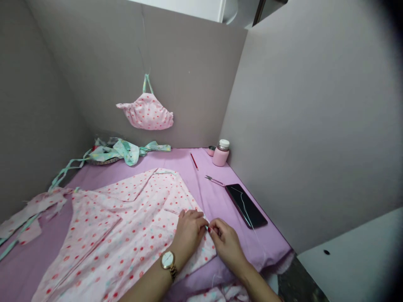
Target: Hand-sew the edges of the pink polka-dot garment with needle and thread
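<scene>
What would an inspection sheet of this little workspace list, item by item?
surface: a purple sheet covers the work area.
job's things: pink dotted cloth lies in folds under both hands.
clutter: mint fabric strips are heaped at the back; thread snips, a phone, a red pencil and a pink jar lie to the right.
grippers: none; the left hand, wearing a gold wristwatch, rests on the cloth, and the right hand pinches its edge.
cables: nothing seen.
surroundings: grey walls enclose three sides; a pink dotted fabric piece hangs on the back wall.
</scene>
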A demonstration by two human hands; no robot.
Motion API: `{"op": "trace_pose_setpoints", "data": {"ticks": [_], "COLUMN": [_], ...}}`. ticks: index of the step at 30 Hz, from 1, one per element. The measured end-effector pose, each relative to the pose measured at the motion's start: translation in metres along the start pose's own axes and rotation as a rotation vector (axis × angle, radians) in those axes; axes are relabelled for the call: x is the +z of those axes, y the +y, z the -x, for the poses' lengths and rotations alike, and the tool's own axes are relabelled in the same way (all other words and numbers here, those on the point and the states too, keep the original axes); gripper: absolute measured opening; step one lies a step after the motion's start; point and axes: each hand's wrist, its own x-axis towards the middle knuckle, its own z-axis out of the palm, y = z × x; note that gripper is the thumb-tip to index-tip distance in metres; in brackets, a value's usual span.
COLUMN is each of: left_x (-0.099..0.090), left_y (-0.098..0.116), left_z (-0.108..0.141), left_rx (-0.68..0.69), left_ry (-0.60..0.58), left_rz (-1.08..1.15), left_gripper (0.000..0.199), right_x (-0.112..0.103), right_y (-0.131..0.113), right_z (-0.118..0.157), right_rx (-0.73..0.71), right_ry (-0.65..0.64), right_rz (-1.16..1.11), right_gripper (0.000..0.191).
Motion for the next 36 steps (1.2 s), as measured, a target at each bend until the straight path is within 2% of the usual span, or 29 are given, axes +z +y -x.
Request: {"op": "trace_pose_setpoints", "data": {"ticks": [3, 6, 9, 11, 13, 16, 19, 23, 25, 28, 33, 36], "left_x": [0.002, 0.003, 0.002, 0.001, 0.001, 0.002, 0.002, 0.001, 0.0, 0.001, 0.003, 0.0], "left_y": [-0.001, -0.004, -0.005, -0.004, -0.003, -0.002, -0.004, -0.009, -0.011, -0.014, -0.015, -0.011], "left_z": [0.0, 0.001, 0.001, 0.002, 0.002, 0.002, 0.003, 0.004, 0.004, 0.005, 0.005, 0.007], "left_rx": [0.0, 0.007, 0.019, 0.029, 0.036, 0.041, 0.047, 0.063, 0.073, 0.086, 0.086, 0.08], "left_ry": [-0.002, -0.003, -0.011, -0.019, -0.023, -0.021, -0.02, -0.019, -0.018, -0.015, -0.002, 0.001], "left_rz": [-0.017, -0.03, -0.044, -0.053, -0.064, -0.08, -0.086, -0.069, -0.051, -0.023, -0.003, -0.015], "left_gripper": [0.02, 0.02, 0.019, 0.018, 0.018, 0.018, 0.016, 0.018, 0.019, 0.019, 0.021, 0.021], "right_x": [-0.008, -0.022, -0.036, -0.043, -0.048, -0.047, -0.037, -0.031, -0.038, -0.059, -0.093, -0.096], "right_y": [-0.003, -0.001, 0.005, 0.01, 0.012, 0.005, -0.01, -0.027, -0.028, -0.024, -0.016, -0.016], "right_z": [0.011, 0.028, 0.048, 0.058, 0.061, 0.05, 0.032, 0.028, 0.038, 0.057, 0.074, 0.066], "right_rx": [0.045, 0.154, 0.259, 0.318, 0.363, 0.39, 0.362, 0.261, 0.239, 0.251, 0.234, 0.232], "right_ry": [-0.074, -0.175, -0.234, -0.215, -0.145, -0.038, -0.039, -0.109, -0.129, -0.149, -0.037, 0.021], "right_rz": [-0.213, -0.485, -0.66, -0.796, -0.927, -1.091, -1.211, -1.106, -0.993, -0.883, -0.943, -0.949], "right_gripper": [0.016, 0.026, 0.035, 0.036, 0.031, 0.026, 0.03, 0.03, 0.029, 0.027, 0.026, 0.024]}}
